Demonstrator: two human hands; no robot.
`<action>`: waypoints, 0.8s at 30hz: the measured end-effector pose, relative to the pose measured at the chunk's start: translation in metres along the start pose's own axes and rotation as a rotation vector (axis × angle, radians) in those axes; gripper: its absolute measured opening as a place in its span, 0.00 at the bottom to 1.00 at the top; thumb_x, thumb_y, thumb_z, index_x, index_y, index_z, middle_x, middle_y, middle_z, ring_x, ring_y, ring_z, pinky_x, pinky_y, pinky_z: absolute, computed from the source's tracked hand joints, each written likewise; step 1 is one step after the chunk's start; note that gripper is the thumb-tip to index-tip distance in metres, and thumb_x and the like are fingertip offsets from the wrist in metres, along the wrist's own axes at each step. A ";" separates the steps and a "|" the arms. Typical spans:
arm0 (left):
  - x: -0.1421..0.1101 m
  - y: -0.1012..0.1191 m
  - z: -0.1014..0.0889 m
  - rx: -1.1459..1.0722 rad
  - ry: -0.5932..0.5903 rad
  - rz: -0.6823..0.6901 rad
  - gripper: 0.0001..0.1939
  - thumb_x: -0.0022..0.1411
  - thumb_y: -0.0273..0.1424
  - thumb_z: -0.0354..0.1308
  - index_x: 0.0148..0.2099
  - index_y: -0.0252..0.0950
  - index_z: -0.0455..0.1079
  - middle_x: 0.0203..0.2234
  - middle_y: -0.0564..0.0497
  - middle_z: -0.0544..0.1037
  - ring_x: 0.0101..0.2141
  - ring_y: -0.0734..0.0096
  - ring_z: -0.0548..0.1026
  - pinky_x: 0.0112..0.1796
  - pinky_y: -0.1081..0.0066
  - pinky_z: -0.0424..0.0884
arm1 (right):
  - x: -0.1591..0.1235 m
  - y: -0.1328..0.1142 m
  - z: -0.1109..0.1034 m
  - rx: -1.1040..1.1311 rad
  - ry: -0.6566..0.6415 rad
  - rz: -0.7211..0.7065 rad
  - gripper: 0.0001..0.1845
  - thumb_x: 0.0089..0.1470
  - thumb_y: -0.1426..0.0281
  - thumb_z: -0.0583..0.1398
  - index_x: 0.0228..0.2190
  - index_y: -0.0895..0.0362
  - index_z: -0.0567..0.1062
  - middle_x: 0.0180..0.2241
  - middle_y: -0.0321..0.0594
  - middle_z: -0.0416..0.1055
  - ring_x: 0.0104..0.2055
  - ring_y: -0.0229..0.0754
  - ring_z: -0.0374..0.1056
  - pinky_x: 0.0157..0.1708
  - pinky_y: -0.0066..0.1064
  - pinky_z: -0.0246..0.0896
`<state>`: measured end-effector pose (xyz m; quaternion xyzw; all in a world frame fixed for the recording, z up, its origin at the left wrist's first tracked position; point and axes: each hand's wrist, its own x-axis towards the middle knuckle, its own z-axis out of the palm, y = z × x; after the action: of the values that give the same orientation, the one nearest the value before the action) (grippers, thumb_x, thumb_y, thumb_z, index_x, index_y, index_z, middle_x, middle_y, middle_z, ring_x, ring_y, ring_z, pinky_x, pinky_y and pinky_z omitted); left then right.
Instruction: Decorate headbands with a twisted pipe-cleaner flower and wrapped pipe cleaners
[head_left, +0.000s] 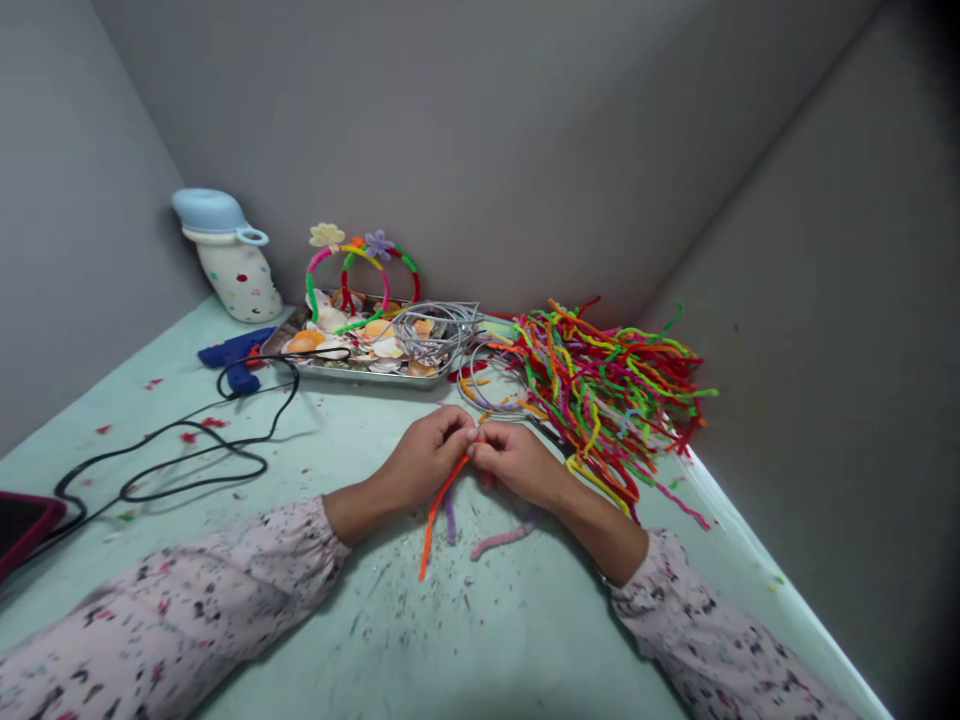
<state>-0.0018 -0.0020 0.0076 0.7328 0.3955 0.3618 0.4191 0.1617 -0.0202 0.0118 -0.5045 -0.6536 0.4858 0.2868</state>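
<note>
My left hand (424, 455) and my right hand (517, 460) meet at the middle of the pale green table (315, 600), fingertips together. Both pinch an orange pipe cleaner (436, 512) whose free end trails toward me. A purple pipe cleaner (450, 520) and a pink pipe cleaner (501, 540) lie on the table just under and beside my hands; whether either is held I cannot tell. A thin grey wire hoop (487, 395) lies just beyond my fingers.
A big heap of coloured pipe cleaners (607, 385) lies at right. A metal tray (360, 350) holds shells, wire and wrapped hoops. A blue glue gun (236, 355) with black cable (187, 460), a white jug (229, 255), grey walls and a dark tablet (19, 525) surround it.
</note>
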 end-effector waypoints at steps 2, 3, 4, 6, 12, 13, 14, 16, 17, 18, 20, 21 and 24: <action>0.001 0.000 0.000 -0.062 0.065 -0.051 0.09 0.61 0.35 0.50 0.32 0.35 0.65 0.25 0.55 0.68 0.28 0.73 0.65 0.30 0.74 0.61 | 0.001 -0.003 0.000 0.063 0.035 0.002 0.09 0.52 0.65 0.56 0.25 0.57 0.68 0.17 0.29 0.64 0.17 0.30 0.55 0.18 0.22 0.49; 0.001 0.000 0.000 -0.085 0.097 -0.070 0.10 0.61 0.35 0.50 0.32 0.35 0.65 0.24 0.55 0.67 0.28 0.73 0.65 0.30 0.74 0.61 | 0.001 -0.004 0.001 0.090 0.043 0.001 0.08 0.52 0.64 0.57 0.26 0.57 0.68 0.17 0.29 0.65 0.17 0.31 0.56 0.19 0.23 0.50; 0.001 0.000 0.000 -0.104 0.123 -0.084 0.10 0.60 0.36 0.50 0.32 0.35 0.65 0.24 0.55 0.67 0.27 0.73 0.64 0.29 0.74 0.61 | 0.002 -0.005 0.001 0.109 0.048 -0.003 0.08 0.51 0.64 0.57 0.28 0.57 0.69 0.18 0.29 0.65 0.18 0.31 0.57 0.19 0.23 0.50; 0.001 0.000 0.001 -0.130 0.149 -0.102 0.10 0.60 0.36 0.51 0.32 0.35 0.64 0.24 0.55 0.67 0.27 0.74 0.64 0.29 0.74 0.61 | 0.002 -0.006 0.002 0.119 0.052 -0.012 0.08 0.51 0.65 0.58 0.29 0.57 0.70 0.19 0.29 0.66 0.18 0.31 0.57 0.19 0.23 0.51; 0.001 0.001 0.002 -0.161 0.131 -0.126 0.11 0.59 0.37 0.51 0.31 0.35 0.64 0.23 0.56 0.66 0.25 0.75 0.62 0.27 0.75 0.59 | 0.001 -0.006 0.004 0.106 0.085 -0.014 0.07 0.50 0.67 0.58 0.24 0.57 0.68 0.16 0.28 0.64 0.17 0.31 0.56 0.20 0.23 0.50; 0.001 0.000 0.002 -0.161 0.124 -0.127 0.10 0.59 0.37 0.51 0.31 0.35 0.64 0.22 0.56 0.66 0.25 0.75 0.62 0.26 0.75 0.59 | 0.001 -0.006 0.004 0.098 0.082 -0.009 0.08 0.50 0.67 0.58 0.23 0.57 0.68 0.16 0.29 0.65 0.17 0.31 0.56 0.20 0.23 0.50; 0.001 0.000 0.002 -0.158 0.116 -0.126 0.10 0.59 0.36 0.51 0.31 0.34 0.64 0.22 0.56 0.66 0.25 0.75 0.62 0.26 0.75 0.59 | 0.000 -0.006 0.003 0.089 0.077 -0.005 0.08 0.50 0.67 0.58 0.23 0.57 0.68 0.16 0.29 0.65 0.17 0.31 0.56 0.19 0.23 0.50; 0.001 0.001 0.001 -0.163 0.104 -0.125 0.10 0.59 0.36 0.52 0.31 0.34 0.64 0.22 0.56 0.66 0.25 0.75 0.62 0.27 0.75 0.59 | 0.000 -0.006 0.002 0.079 0.062 -0.001 0.08 0.50 0.67 0.58 0.23 0.58 0.69 0.16 0.30 0.66 0.17 0.30 0.56 0.19 0.23 0.49; 0.000 0.002 0.001 -0.177 0.099 -0.126 0.10 0.59 0.36 0.52 0.31 0.34 0.64 0.22 0.56 0.65 0.25 0.76 0.62 0.27 0.75 0.59 | 0.000 -0.006 0.001 0.080 0.052 -0.002 0.08 0.50 0.67 0.58 0.24 0.58 0.69 0.16 0.30 0.66 0.17 0.30 0.56 0.19 0.23 0.49; 0.000 0.003 0.001 -0.200 0.092 -0.130 0.10 0.59 0.36 0.52 0.31 0.34 0.64 0.22 0.56 0.65 0.25 0.76 0.62 0.27 0.75 0.60 | 0.000 -0.005 0.001 0.086 0.047 -0.007 0.08 0.50 0.67 0.58 0.24 0.58 0.69 0.16 0.30 0.66 0.17 0.30 0.56 0.18 0.23 0.49; -0.001 0.006 0.000 -0.265 0.075 -0.134 0.10 0.60 0.37 0.52 0.32 0.34 0.64 0.23 0.56 0.66 0.25 0.76 0.63 0.28 0.75 0.61 | 0.001 -0.004 0.000 0.108 0.067 -0.018 0.08 0.50 0.66 0.58 0.25 0.58 0.70 0.16 0.30 0.66 0.17 0.30 0.55 0.18 0.23 0.48; -0.001 0.007 0.000 -0.302 0.065 -0.132 0.10 0.60 0.37 0.53 0.34 0.34 0.65 0.25 0.55 0.68 0.26 0.76 0.64 0.30 0.75 0.62 | 0.002 -0.004 -0.001 0.123 0.090 -0.023 0.08 0.50 0.65 0.58 0.25 0.58 0.69 0.16 0.30 0.66 0.16 0.30 0.55 0.18 0.23 0.48; 0.000 0.007 0.001 -0.397 0.036 -0.132 0.11 0.56 0.36 0.58 0.37 0.33 0.65 0.28 0.53 0.71 0.30 0.74 0.68 0.33 0.73 0.64 | 0.003 -0.002 -0.002 0.171 0.164 -0.026 0.10 0.50 0.63 0.59 0.26 0.57 0.70 0.16 0.29 0.65 0.16 0.31 0.54 0.17 0.23 0.48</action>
<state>0.0010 -0.0052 0.0136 0.6017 0.3710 0.4173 0.5711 0.1616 -0.0165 0.0145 -0.5077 -0.5905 0.4933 0.3877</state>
